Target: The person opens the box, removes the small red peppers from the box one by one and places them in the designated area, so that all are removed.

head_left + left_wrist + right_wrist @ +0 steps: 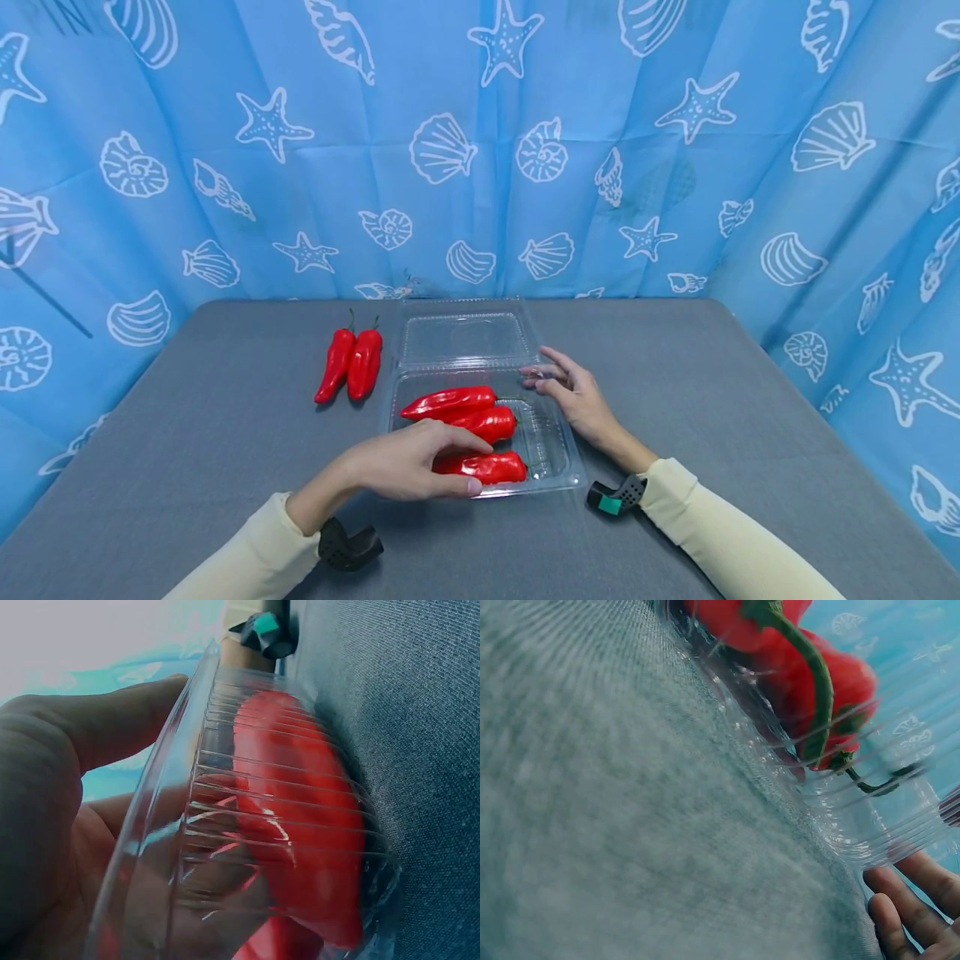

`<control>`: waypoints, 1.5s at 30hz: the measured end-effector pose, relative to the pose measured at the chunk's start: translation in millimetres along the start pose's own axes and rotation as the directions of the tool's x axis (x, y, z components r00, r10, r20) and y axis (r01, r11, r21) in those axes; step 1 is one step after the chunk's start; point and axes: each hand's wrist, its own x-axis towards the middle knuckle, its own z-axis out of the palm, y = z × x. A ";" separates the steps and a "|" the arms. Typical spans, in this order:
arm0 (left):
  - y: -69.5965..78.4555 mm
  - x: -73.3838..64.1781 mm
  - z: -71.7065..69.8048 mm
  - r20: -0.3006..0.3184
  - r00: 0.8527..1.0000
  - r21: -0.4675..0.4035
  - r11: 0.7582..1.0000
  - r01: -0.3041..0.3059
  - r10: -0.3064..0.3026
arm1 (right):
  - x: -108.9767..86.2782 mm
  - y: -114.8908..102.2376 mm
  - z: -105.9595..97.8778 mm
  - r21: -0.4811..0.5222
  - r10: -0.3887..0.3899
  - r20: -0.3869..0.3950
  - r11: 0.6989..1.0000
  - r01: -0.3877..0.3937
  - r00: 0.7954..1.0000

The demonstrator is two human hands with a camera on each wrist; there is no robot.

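A clear hinged plastic container [566,454] holds red peppers; three show, including a rear pepper [450,403] and a middle pepper [495,424]. My left hand [405,462] reaches over the front pepper [498,468], index finger above it and thumb by the front rim. Through the ribbed wall in the left wrist view, the front pepper [300,817] lies low in the container, fingers behind it and the thumb [142,712] apart from it. My right hand [581,404] is at the container's right back corner; its fingertips [889,904] are beside the ribbed wall in the right wrist view.
Two more red peppers with green stems, a slim pepper [335,365] and a wider pepper [365,364], lie side by side left of the container. The container's lid [461,337] lies folded back on the grey tabletop [247,392]. Behind hangs a blue seashell-print curtain [480,208].
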 end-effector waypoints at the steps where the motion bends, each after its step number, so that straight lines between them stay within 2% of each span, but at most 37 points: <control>1: -0.1 0.1 -0.1 0.009 1.000 -0.001 1.000 0.000 0.000 | 0.0 0.0 -0.1 -0.003 -0.002 0.000 1.000 0.002 1.000; 7: -0.8 0.7 -1.6 0.044 0.999 -0.018 0.999 0.028 -0.027 | -0.2 -0.3 -0.1 -0.013 0.002 -0.003 1.000 -0.002 1.000; 13: -4.2 2.2 -4.0 0.029 0.998 -0.007 0.999 0.048 -0.048 | 0.2 -0.1 0.4 -0.012 0.003 -0.007 1.000 -0.003 1.000; 17: -5.6 2.1 -4.9 0.032 0.999 -0.016 0.999 0.042 -0.042 | 0.4 -0.3 0.9 -0.002 0.001 -0.009 1.000 -0.001 1.000; 21: -6.1 0.6 -6.3 0.027 1.000 -0.061 0.998 0.016 -0.014 | 0.3 -0.4 1.3 -0.005 0.004 -0.013 1.000 -0.004 1.000; 27: -7.2 -1.7 -9.1 -0.023 0.998 -0.136 0.989 -0.054 0.051 | -0.1 -0.5 1.4 -0.013 0.037 -0.020 0.999 -0.037 0.999; 32: -7.4 -1.7 -11.8 -0.138 0.987 -0.239 0.964 -0.113 0.081 | -0.5 0.1 1.1 -0.016 0.028 -0.021 0.999 -0.028 0.999; 36: -5.4 -5.5 -19.2 -0.253 0.964 -0.313 0.935 -0.165 0.085 | 0.1 0.6 1.0 0.001 0.021 -0.026 1.000 -0.021 0.999; 39: -4.4 -10.9 -28.3 -0.340 0.937 -0.338 0.920 -0.197 0.076 | 0.7 0.8 1.1 0.019 0.014 -0.025 1.000 -0.014 1.000; 41: -4.8 -15.1 -35.5 -0.413 0.909 -0.331 0.920 -0.210 0.059 | 1.0 0.7 1.3 0.031 0.017 -0.023 0.999 -0.016 1.000; 43: -6.8 -19.3 -43.0 -0.493 0.869 -0.324 0.922 -0.212 0.027 | 1.3 0.7 1.4 0.037 0.018 -0.020 0.999 -0.017 1.000; 45: -9.9 -23.7 -51.3 -0.569 0.822 -0.307 0.931 -0.195 -0.016 | 1.8 0.8 1.5 0.041 0.019 -0.019 0.999 -0.018 1.000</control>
